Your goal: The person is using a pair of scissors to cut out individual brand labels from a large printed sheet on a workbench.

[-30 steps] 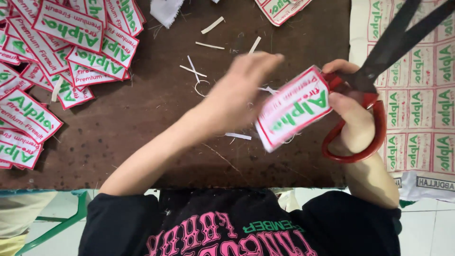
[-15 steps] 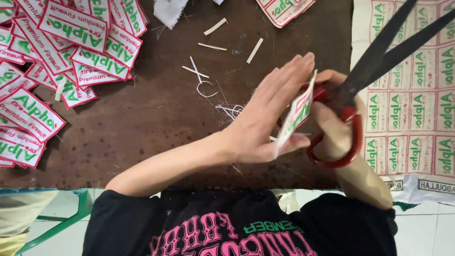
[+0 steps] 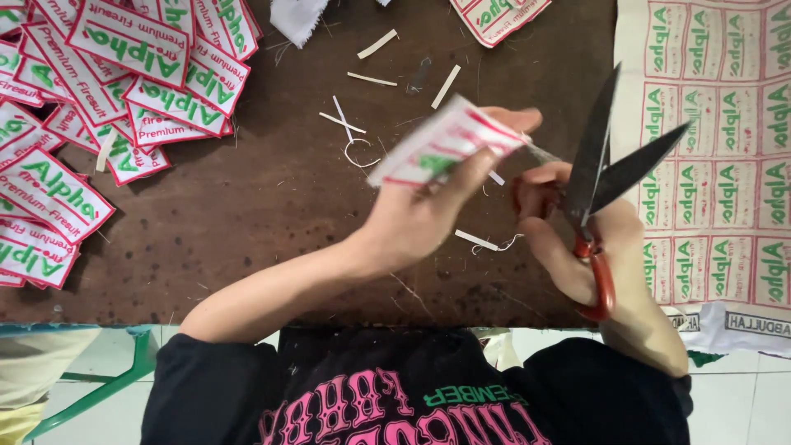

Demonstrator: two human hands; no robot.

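A single white patch with red border and green lettering (image 3: pixel 445 147) is pinched in the grip of the left hand (image 3: pixel 420 218), thumb below and fingers above, and is held above the brown desk (image 3: pixel 272 206), blurred by motion. Just right of the patch, red-handled scissors (image 3: pixel 595 177) are gripped by the right hand (image 3: pixel 577 239), fingers closed through the handle loops, while the dark blades are spread apart and pointed away from the body. A thin thread or sliver appears to run from the patch's right edge toward the blades. Left of the patch, a heap of finished patches (image 3: pixel 107 99) is spread over the desk; right of it, an uncut printed sheet (image 3: pixel 709 156) is laid. White trimmings (image 3: pixel 375 78) are scattered beyond the patch. With the patch moving so near open blades, the red border could be nicked, or a left fingertip caught, if the blades were closed before the edge is steadied.
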